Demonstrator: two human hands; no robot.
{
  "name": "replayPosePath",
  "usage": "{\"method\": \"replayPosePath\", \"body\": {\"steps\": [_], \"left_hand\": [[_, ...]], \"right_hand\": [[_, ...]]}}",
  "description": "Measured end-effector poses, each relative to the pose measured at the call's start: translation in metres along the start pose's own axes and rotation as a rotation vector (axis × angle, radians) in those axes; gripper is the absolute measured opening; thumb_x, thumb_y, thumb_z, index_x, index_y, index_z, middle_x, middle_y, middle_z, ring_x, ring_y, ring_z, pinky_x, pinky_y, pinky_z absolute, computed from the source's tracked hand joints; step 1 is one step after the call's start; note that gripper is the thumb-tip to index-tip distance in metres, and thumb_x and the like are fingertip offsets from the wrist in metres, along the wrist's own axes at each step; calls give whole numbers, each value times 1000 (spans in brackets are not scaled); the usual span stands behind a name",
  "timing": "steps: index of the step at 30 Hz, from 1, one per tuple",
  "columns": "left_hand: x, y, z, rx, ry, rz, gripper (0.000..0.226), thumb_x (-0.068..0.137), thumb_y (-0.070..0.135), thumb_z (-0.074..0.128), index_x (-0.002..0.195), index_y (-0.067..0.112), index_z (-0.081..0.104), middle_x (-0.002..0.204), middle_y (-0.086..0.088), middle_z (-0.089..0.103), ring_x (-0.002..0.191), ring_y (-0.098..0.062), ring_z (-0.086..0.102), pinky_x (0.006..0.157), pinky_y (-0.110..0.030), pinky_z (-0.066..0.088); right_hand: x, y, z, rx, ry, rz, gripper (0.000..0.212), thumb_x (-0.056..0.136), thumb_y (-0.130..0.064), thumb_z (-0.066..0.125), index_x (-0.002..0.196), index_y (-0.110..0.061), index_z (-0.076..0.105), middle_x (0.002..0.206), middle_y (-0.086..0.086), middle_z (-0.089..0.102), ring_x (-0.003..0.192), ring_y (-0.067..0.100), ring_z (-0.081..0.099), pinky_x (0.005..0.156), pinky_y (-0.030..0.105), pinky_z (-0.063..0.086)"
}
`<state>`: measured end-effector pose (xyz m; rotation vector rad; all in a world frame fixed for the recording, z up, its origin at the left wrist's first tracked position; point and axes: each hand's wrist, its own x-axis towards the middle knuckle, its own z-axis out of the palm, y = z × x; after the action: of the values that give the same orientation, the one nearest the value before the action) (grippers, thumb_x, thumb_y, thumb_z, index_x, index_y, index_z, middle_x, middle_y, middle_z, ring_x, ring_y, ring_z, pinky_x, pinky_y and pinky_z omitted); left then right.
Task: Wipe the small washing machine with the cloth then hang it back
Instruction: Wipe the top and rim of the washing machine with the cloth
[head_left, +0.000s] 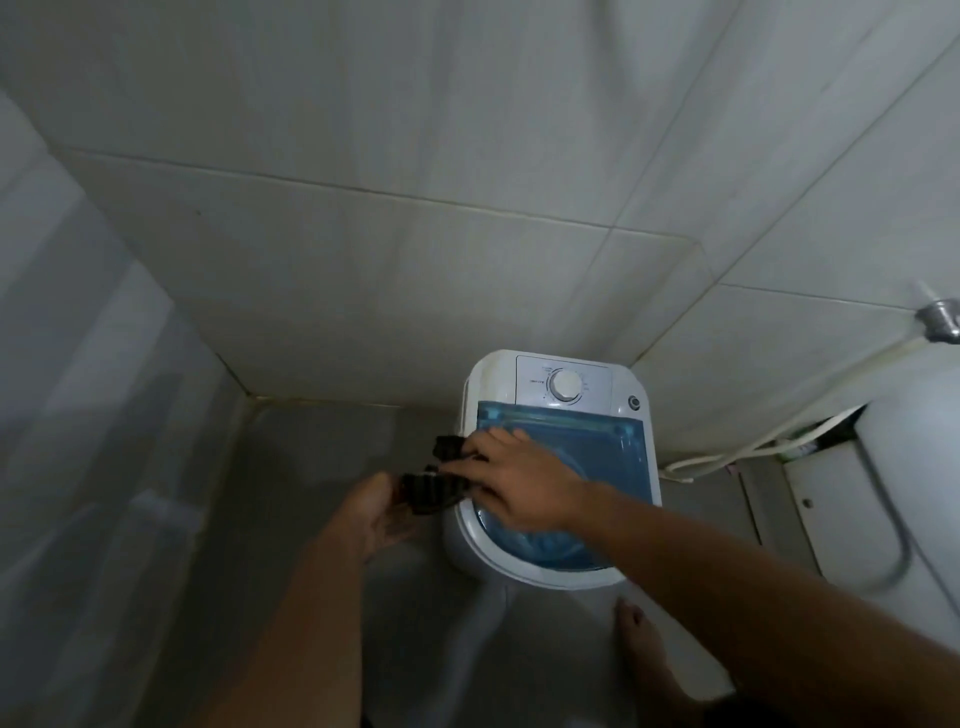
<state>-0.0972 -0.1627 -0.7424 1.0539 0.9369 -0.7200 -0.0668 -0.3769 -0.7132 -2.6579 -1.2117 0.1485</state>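
Pinching the dark cloth (434, 480) between both hands, your right hand (511, 488) lay over the washing machine's (558, 467) left edge, your left hand (376, 514) beside it

One head-worn wide-angle view only, and it looked steeply down from standing height into a tiled corner. The small washing machine (558, 467) sat low of centre, both forearms reached in from the near edge, and walls bent outward at the edges.
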Motion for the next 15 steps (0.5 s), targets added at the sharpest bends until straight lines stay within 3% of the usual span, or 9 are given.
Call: {"method": "replayPosePath", "body": {"steps": [2,5,6,8,10,12,15], "left_hand": [[-5,-1,3,11,-1,-7,39,97,9,33,125,11,60,93,-3,67,81,-15,63,74,-32,47],[-14,1,7,4,4,3,38,94,6,34,122,13,59,93,-2,68,85,-16,66,87,-37,50],[-15,1,8,6,12,13,37,95,8,34,121,14,59,93,-2,69,88,-17,66,94,-41,49],[-16,2,8,-1,28,42,36,96,10,34,121,15,59,93,-2,68,94,-20,66,100,-43,46],[-15,4,4,-28,35,63,33,97,13,37,122,15,60,99,-3,69,103,-22,65,97,-41,46],[-11,8,-1,-80,47,85,31,98,19,41,122,16,61,109,-4,69,108,-22,64,91,-38,48],[-6,13,-8,-178,72,116,36,99,21,40,128,15,60,107,-3,68,101,-20,65,81,-33,49]], "right_hand": [[20,26,-15,14,58,91,46,95,-33,53,140,-25,58,117,10,59,102,32,57,85,45,49],[53,73,-31,4,288,536,48,96,-32,54,143,-21,56,118,16,58,104,38,57,88,51,51],[58,79,-32,1,299,673,48,98,-32,55,144,-20,56,122,18,57,108,39,55,91,52,50],[63,71,-23,-59,291,762,47,98,-31,55,144,-21,54,127,17,56,112,40,53,92,50,46],[57,47,-10,-135,279,628,49,94,-27,60,142,-22,56,125,16,57,108,41,54,87,49,41],[36,15,4,-142,247,370,50,88,-26,64,138,-23,60,121,14,60,101,39,56,82,47,40],[-10,-20,11,-88,27,-73,44,94,-33,55,137,-26,59,123,10,59,103,31,52,83,43,40]]}}
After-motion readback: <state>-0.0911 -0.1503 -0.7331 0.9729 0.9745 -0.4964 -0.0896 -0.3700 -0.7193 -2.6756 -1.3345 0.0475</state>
